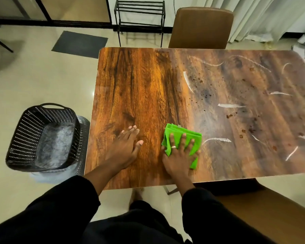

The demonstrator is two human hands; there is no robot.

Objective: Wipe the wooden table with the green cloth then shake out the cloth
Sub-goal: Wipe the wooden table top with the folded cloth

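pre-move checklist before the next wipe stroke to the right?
1. Green cloth flat under right hand: ok.
2. Left hand braced on wooden table, clear of the cloth: ok.
3. Dirty zone right of the cloth, brown spots and white streaks: not ok, unwiped.
4. Stroke path free of objects: ok.
5. Black basket beside the table for shake-out: ok.
6. Cloth underside clean: cannot tell.

You have one wooden table (148, 88) before you, with one folded green cloth (181, 136) on it and two hands, your left hand (125, 147) and your right hand (179, 155), resting on top. Around the table stand two brown chairs, one at the far side (201, 27) and one near your right (264, 213). The floor holds one black perforated basket (42, 136), one dark mat (79, 44) and one black metal rack (140, 18).
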